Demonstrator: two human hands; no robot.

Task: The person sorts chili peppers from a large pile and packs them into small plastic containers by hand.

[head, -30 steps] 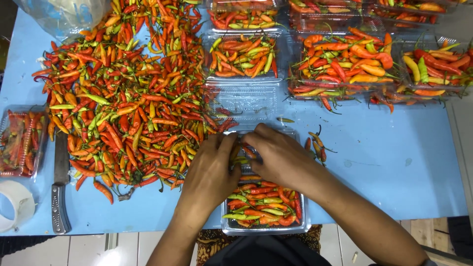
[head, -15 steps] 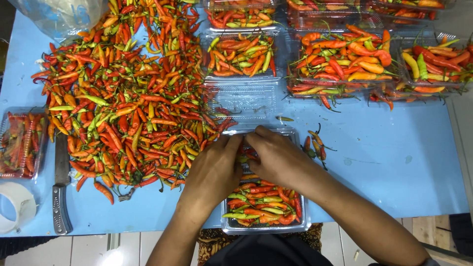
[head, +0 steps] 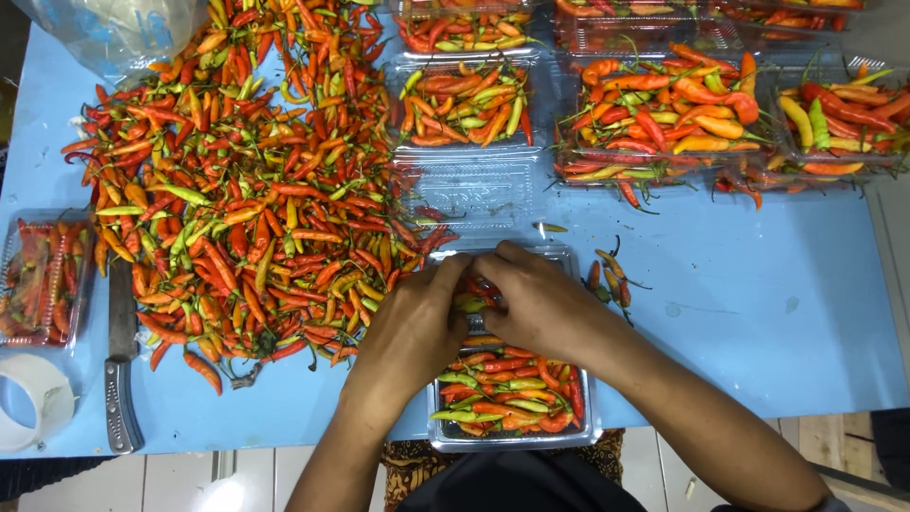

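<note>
1. Left hand (head: 409, 327) and right hand (head: 538, 305) — both rest palm-down over the far half of a clear plastic tray (head: 513, 437) at the near edge of the blue table (head: 758, 322). The fingers are curled together and meet over the tray's middle; they appear to pinch or press chillies (head: 502, 393) beneath them, though the contact itself is hidden by the knuckles.
2. The tray holds small red, orange and green chillies packed side by side, filling its visible near half. Judged from its thin transparent walls, it is light and flexible; it would likely buckle if lifted by one corner, so a grip on two opposite rims or support beneath seems safest.
3. The chillies are slender, smooth-skinned and probably a little slippery. Each is light and fairly firm but can snap at the stem; taking several at mid-body looks more secure than pulling on stems.
4. Loose chilli pile (head: 237, 190) — spread over the table's left part, touching the left hand's side.
5. Further filled trays (head: 664, 114) lie along the far edge; an empty tray (head: 464, 190) sits just beyond the hands.
6. A knife (head: 121, 365) and a roll of tape (head: 27, 403) lie at the left.
</note>
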